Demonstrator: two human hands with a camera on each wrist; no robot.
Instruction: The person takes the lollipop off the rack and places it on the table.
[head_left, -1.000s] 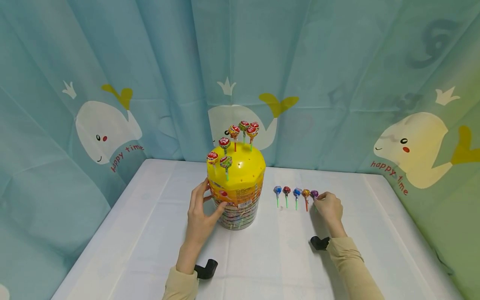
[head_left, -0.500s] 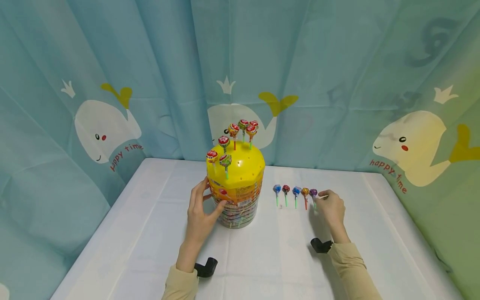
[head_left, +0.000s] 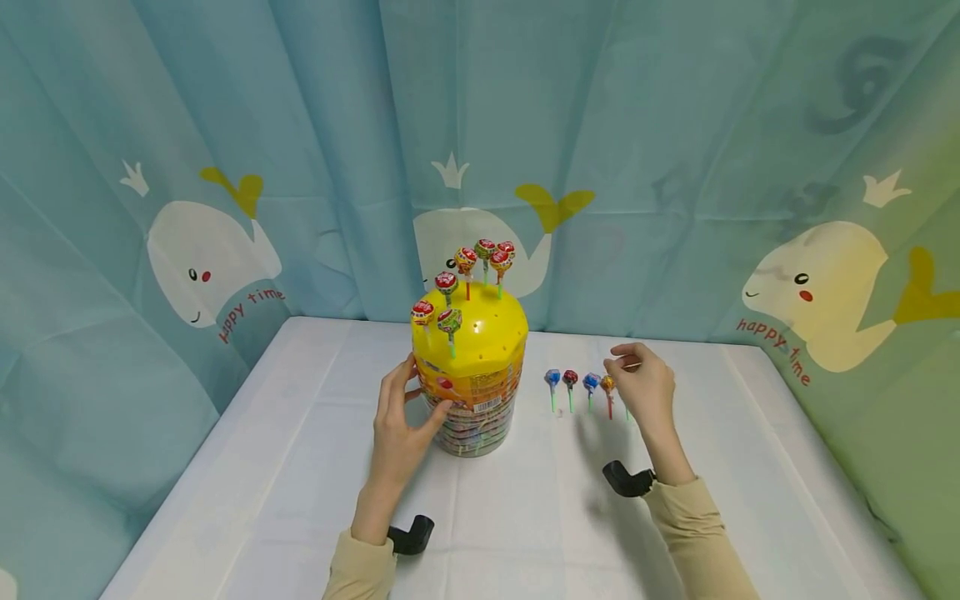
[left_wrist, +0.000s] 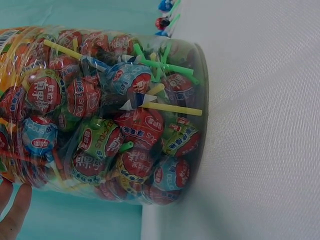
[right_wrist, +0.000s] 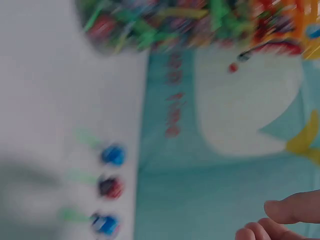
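A clear jar [head_left: 480, 429] packed with wrapped lollipops stands on the table under a yellow domed lid [head_left: 495, 325]. Several lollipops [head_left: 466, 258] stick up from holes in the lid's left and back. My left hand [head_left: 401, 425] grips the jar's left side, thumb on its front. To the right lies a row: a blue lollipop [head_left: 552, 377], a red lollipop [head_left: 570, 378], another blue lollipop [head_left: 591, 382] and an orange lollipop [head_left: 607, 384]. Over the row's right end hangs my right hand [head_left: 647, 387], fingers loosely bent with nothing between them; it hides the purple lollipop's head.
A white cloth covers the table [head_left: 300, 500], whose back edge meets a blue-green curtain [head_left: 660, 167] with whale prints. Black wrist mounts [head_left: 411, 535] stick out from both sleeves. Unused holes dot the lid's right and front.
My right hand has come away from the purple lollipop, lifting and shifting left over the row's end. The purple lollipop stays on the table. My left hand keeps its grip on the jar.
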